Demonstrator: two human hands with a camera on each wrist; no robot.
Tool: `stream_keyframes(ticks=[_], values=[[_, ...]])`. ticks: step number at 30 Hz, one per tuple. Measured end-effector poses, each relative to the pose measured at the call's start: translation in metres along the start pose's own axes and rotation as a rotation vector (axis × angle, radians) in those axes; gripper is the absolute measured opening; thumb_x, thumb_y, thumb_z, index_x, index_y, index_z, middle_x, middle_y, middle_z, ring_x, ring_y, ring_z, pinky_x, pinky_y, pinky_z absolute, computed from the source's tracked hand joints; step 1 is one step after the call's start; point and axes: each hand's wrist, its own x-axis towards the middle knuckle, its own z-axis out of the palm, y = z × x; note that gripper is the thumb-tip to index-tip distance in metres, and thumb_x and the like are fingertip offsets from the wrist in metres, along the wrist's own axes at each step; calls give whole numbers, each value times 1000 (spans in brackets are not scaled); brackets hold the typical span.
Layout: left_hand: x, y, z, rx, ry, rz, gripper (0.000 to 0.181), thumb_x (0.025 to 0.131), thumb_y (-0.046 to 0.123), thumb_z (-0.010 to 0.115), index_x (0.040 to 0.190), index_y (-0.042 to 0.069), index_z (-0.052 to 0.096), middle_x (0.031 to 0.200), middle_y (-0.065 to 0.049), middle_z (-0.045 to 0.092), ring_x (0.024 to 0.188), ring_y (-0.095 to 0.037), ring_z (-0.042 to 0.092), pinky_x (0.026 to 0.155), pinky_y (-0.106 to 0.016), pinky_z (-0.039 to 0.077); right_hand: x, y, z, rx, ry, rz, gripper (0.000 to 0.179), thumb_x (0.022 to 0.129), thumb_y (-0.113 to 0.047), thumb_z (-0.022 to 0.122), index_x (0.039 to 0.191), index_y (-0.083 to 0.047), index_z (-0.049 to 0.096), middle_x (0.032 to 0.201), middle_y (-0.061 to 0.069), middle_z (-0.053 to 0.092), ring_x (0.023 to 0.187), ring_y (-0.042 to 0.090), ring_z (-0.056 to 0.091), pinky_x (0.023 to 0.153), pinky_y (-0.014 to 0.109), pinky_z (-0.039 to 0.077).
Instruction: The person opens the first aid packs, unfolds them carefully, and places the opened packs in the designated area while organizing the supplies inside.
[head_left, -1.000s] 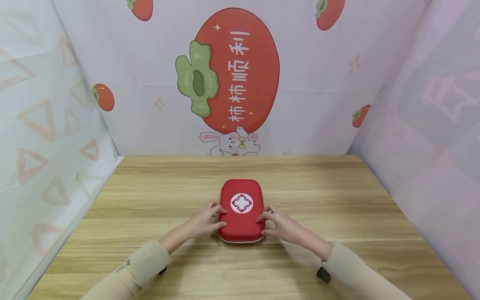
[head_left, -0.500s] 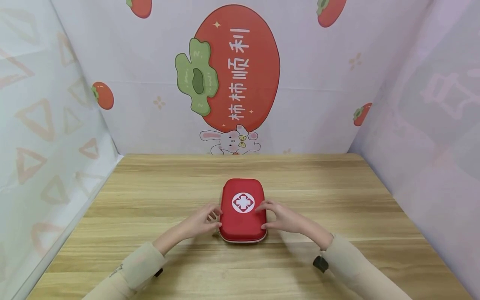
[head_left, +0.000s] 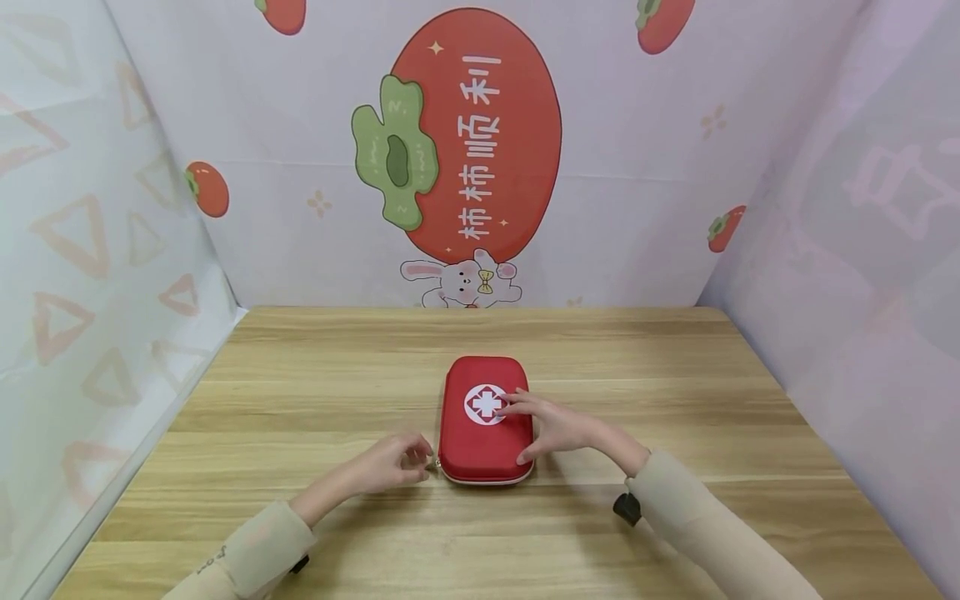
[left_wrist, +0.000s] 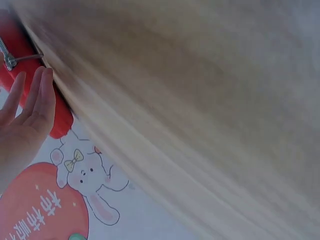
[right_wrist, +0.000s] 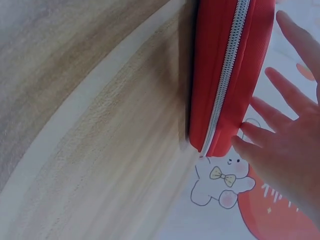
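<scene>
A red first-aid case with a white cross emblem lies closed on the wooden table. Its metal zipper runs along the side. At the case's left front corner hangs the zipper pull. My left hand is beside that corner, fingers loosely bent; in the left wrist view its fingertips are right by the pull and grip nothing. Over the right part of the lid my right hand is spread, with straight fingers overlapping the emblem and the thumb at the near right side.
The wooden table extends around the case on all sides. Behind it hangs a white cloth backdrop printed with persimmons and a rabbit. Pale patterned sheets stand along the left and right sides.
My left hand has let go of the case's left side and moved toward me, to the zipper pull. My right hand has slid further over the lid. The case has shifted slightly right.
</scene>
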Motion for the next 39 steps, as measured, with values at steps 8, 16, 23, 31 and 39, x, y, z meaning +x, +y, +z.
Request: stream_keyframes(ticks=[8,16,23,31,39], values=[[5,1,9,4,37,7,15,75,5,65,88,2,60,80,-3,56,69,-12,51,60,-20,47,1,3,0,-35,-58,-4,70,66,-24,77,127,-10,47,142,13,22,132,34,11,98,49,35],[7,3,12,35,65,25,4,76,2,64,78,3,60,73,2,55,63,-3,46,54,-18,44,0,1,4,-117,-31,-10,73,64,-27,78,127,-9,48,142,13,25,131,34,13,98,49,35],[7,-1,12,10,67,24,7,77,-2,61,73,4,59,67,1,60,59,1,46,51,-16,43,0,-3,9,-179,16,2,73,64,-35,77,127,-11,49,141,13,29,131,35,15,97,49,36],[-1,-1,9,17,55,54,8,78,-2,59,74,4,57,70,1,61,61,2,48,53,-16,45,3,-6,15,-284,84,21,74,61,-41,77,125,-13,52,138,14,35,128,37,21,95,49,39],[-7,3,7,82,39,73,6,78,-2,58,75,3,57,69,4,57,62,2,45,54,-16,45,9,-14,24,-371,134,52,75,60,-48,75,124,-15,52,136,12,37,125,34,27,92,45,43]])
